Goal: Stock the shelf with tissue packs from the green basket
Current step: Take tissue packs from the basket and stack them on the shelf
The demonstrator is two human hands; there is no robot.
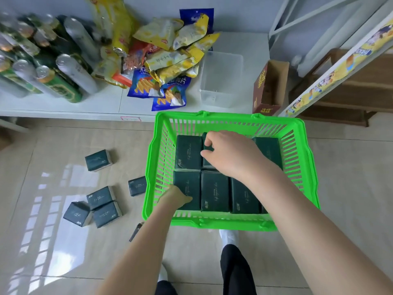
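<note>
Green basket [157, 167]: it is set on the floor tiles at 12 o'clock from the feet, close to the low shelf [63, 105], most likely so that packs can be lifted across in one short move.
Tissue packs [214, 193]: dark green packs are laid flat in two rows inside the basket, pressed side to side. None is seen on the shelf yet.
Left hand [175, 195]: it is put in at the basket's 7 o'clock corner. The near left pack [189, 186] is gripped with the thumb on top. The fingers are hidden down by the wall, likely the only gap to get in.
Right hand [227, 154]: it is stretched to the 12 o'clock row. The far middle pack [206, 161] is pinched at its edge by curled fingers, likely to tip it out of the tight row.
Shelf load: cans [70, 77] are crowded at the 9 o'clock end and snack bags [170, 60] are heaped in the middle. A clear box [221, 77] and a brown box [270, 88] are found at 1 o'clock.
Loose packs [102, 206]: some are scattered on the floor at 9 o'clock from the basket.
In the way: the basket's tall far wall must be cleared, and little bare shelf is left by the snack heap.
</note>
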